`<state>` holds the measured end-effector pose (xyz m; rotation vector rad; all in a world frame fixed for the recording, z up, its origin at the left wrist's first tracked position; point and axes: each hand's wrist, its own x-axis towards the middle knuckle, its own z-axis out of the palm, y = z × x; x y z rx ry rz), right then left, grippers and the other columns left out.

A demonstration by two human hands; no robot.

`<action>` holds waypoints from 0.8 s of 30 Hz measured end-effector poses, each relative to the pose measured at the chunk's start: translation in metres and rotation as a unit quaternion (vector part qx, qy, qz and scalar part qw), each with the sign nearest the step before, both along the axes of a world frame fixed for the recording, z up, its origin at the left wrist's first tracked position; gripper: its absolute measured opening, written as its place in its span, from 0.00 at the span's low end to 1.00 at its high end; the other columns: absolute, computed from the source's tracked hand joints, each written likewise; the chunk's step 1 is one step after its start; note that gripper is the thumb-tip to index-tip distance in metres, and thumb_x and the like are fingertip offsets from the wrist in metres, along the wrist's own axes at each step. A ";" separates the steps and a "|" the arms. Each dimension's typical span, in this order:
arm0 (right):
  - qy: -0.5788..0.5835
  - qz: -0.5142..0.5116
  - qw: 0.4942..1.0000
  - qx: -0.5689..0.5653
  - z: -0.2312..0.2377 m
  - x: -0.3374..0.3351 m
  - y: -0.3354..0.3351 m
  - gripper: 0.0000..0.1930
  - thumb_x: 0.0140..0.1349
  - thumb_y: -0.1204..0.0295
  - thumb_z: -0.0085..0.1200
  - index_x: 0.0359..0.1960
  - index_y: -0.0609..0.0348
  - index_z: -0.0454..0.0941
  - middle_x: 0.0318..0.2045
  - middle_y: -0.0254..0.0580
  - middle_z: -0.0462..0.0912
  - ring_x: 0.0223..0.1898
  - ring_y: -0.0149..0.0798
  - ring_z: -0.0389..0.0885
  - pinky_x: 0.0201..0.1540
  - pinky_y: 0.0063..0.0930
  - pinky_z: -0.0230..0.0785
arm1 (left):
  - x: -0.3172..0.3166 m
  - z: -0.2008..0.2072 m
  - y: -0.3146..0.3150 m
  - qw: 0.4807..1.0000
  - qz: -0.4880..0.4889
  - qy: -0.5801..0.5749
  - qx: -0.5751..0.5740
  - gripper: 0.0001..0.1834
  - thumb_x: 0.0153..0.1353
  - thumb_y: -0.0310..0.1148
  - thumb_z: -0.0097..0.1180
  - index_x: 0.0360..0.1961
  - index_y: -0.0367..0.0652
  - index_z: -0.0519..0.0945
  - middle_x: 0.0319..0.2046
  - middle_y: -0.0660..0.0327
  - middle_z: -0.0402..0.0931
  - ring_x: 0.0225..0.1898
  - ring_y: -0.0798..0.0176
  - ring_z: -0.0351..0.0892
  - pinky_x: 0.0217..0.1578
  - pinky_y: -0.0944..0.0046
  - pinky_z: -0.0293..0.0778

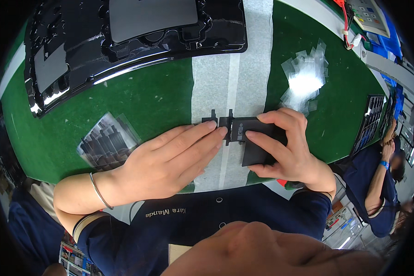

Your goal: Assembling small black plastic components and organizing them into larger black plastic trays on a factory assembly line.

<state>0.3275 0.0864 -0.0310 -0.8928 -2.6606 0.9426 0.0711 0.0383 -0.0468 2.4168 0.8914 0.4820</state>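
Observation:
A flat black battery (pixel 262 140) with small white print lies on the pale strip in front of me. My right hand (pixel 292 149) grips it, with the thumb at its near edge, one finger at its far edge and another on top. Beside its left edge is a thin black connector strip (pixel 230 120) with narrow upright tabs. My left hand (pixel 170 158) lies flat with fingers stretched out, its fingertips resting on the black pieces (pixel 208 119) there. Those fingers partly hide the pieces.
A glossy black moulded tray (pixel 138 55) fills the far left. Dark-striped clear films (pixel 108 140) lie by my left wrist, a pile of clear films (pixel 306 80) at far right. A keypad device (pixel 368 16) stands top right. A co-worker (pixel 377 184) is at the right.

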 end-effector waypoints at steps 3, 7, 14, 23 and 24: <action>0.001 0.002 1.000 0.002 -0.001 -0.001 0.001 0.31 0.26 0.65 0.63 0.42 0.56 0.77 0.47 0.46 0.67 0.45 0.47 0.64 0.44 0.37 0.57 | 0.000 0.000 0.003 1.000 -0.008 0.004 0.015 0.26 0.35 0.32 0.58 0.40 0.30 0.75 0.48 0.51 0.70 0.52 0.52 0.66 0.44 0.61 0.72; 0.006 0.004 1.000 0.003 -0.002 -0.002 0.001 0.30 0.28 0.64 0.63 0.42 0.56 0.77 0.47 0.47 0.67 0.45 0.47 0.64 0.44 0.37 0.57 | 0.000 0.001 0.002 1.000 -0.006 0.007 0.021 0.24 0.37 0.32 0.57 0.39 0.31 0.75 0.48 0.51 0.70 0.52 0.52 0.67 0.44 0.61 0.72; 0.000 0.003 1.000 0.000 0.000 -0.002 0.001 0.29 0.29 0.63 0.62 0.41 0.56 0.77 0.46 0.47 0.68 0.45 0.47 0.63 0.45 0.37 0.57 | -0.001 0.001 0.003 1.000 -0.005 0.003 0.013 0.24 0.39 0.32 0.56 0.40 0.31 0.75 0.48 0.51 0.70 0.52 0.53 0.67 0.44 0.61 0.71; 0.006 0.004 1.000 0.009 -0.001 -0.002 0.001 0.30 0.29 0.63 0.63 0.41 0.56 0.77 0.46 0.47 0.68 0.45 0.46 0.64 0.45 0.37 0.57 | 0.000 0.001 0.002 1.000 0.001 0.013 0.023 0.23 0.40 0.33 0.55 0.40 0.33 0.76 0.48 0.53 0.70 0.52 0.54 0.67 0.45 0.63 0.70; 0.007 0.004 1.000 0.010 -0.001 -0.002 0.001 0.30 0.29 0.63 0.63 0.41 0.56 0.77 0.46 0.47 0.68 0.44 0.46 0.64 0.45 0.37 0.57 | 0.000 0.001 0.002 1.000 0.003 0.013 0.023 0.23 0.40 0.33 0.55 0.40 0.33 0.76 0.48 0.53 0.70 0.51 0.54 0.67 0.45 0.63 0.70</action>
